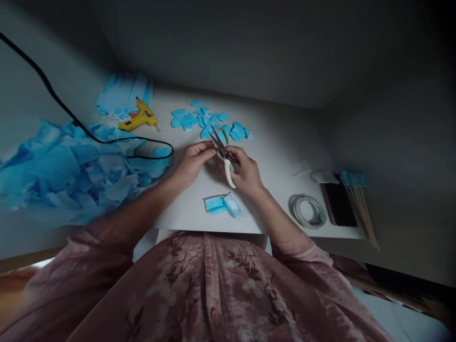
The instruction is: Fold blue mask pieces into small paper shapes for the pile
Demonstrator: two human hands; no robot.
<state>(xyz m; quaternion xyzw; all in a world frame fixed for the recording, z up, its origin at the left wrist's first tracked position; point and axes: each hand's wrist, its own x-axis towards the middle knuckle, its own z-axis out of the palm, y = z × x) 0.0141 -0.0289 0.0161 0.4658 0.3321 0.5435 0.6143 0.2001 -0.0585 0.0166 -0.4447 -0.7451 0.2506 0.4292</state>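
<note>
R hand [245,172]: gripping scissors [225,153], mid-frame, tips to upper L.
L hand [194,161]: thumb & fingertips pinched closed by the scissors; can't tell on what.
Blue scraps [215,204]: 2ish, lower ctr. of frame, prob. still to be trimmed or discarded.
Blue pieces [204,120]: loose cluster, upper ctr.; look cut, i.e. a good batch done.
Blue heap [110,175]: L side, crumpled.
Glue gun [142,117]: upper L, lying unheld; no gluing underway.
Stick bundle [361,209]: far R, blue at top end.

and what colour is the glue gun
The glue gun is mostly yellow, best seen in the head view.
</note>
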